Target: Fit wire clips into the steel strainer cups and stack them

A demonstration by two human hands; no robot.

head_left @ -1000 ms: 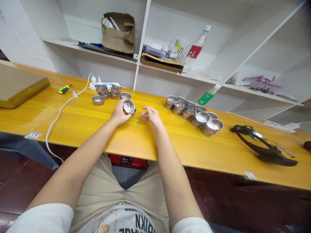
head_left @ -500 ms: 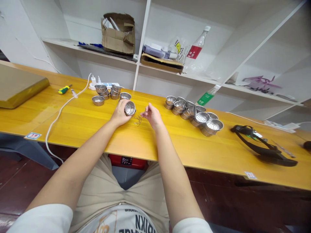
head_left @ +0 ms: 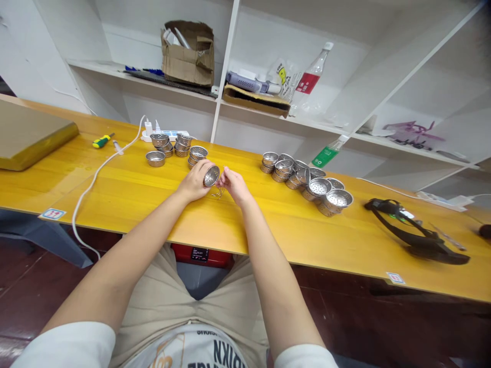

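Note:
My left hand [head_left: 195, 182] is wrapped round a small perforated metal cup [head_left: 211, 176], its opening tilted toward me and to the right. Close by on the right, my right hand [head_left: 233, 185] has its fingers pinched together near the cup's rim; what they hold is too small to name. Thin curved wire pieces [head_left: 218, 192] lie on the yellow table [head_left: 215, 220] just below the two hands. Behind my left hand stand more metal cups [head_left: 198, 152], some stacked.
Several stacked metal cups [head_left: 284, 167] stand right of my hands, with a green-labelled bottle [head_left: 325, 155] behind. A black headset [head_left: 406, 230] lies far right. On the left are a screwdriver [head_left: 102, 141], a white cable [head_left: 103, 167] and a power strip [head_left: 171, 135].
My left hand has moved a little right with the cup, which is turned more toward my right hand. My right hand has come left, nearer the cup's rim.

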